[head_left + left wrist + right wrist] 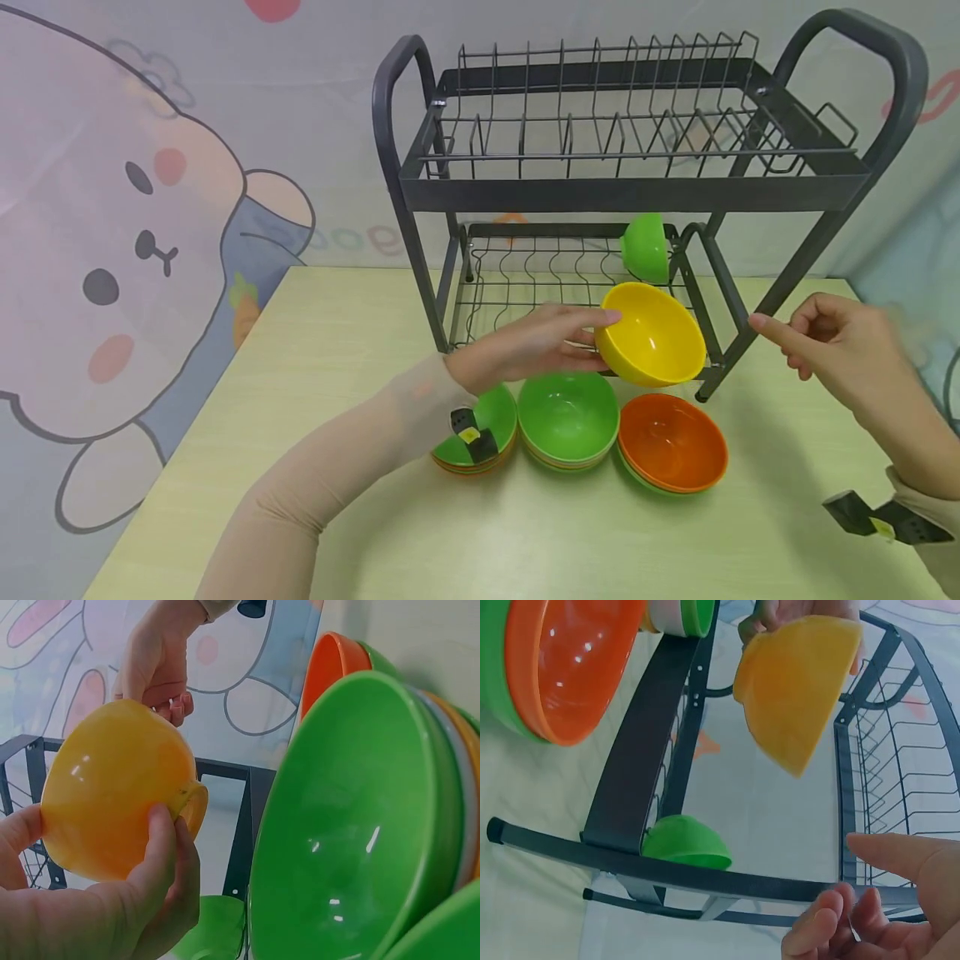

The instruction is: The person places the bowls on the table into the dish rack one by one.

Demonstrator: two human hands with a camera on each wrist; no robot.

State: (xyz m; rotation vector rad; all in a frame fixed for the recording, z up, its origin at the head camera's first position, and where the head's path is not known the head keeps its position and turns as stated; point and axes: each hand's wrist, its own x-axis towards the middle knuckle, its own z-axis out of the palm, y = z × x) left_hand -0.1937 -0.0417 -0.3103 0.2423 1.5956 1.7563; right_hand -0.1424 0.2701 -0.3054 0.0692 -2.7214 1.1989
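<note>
My left hand [551,342] grips a yellow bowl [651,335] by its base and holds it tilted in front of the lower shelf of a dark two-tier dish rack [637,187]. The left wrist view shows the yellow bowl [112,799] with fingers [161,847] curled round its foot. A small green bowl [647,247] stands on edge at the right of the lower shelf. My right hand [832,346] hovers to the right of the rack, holding nothing, one finger extended and the others loosely curled. The right wrist view shows the yellow bowl [802,686] and the green bowl [686,841].
Three stacks of bowls stand on the pale table [337,350] in front of the rack: a green-topped one [491,417] under my left wrist, a green-topped one [567,417] in the middle, an orange-topped one [672,442] at the right. A cartoon-print cloth hangs behind.
</note>
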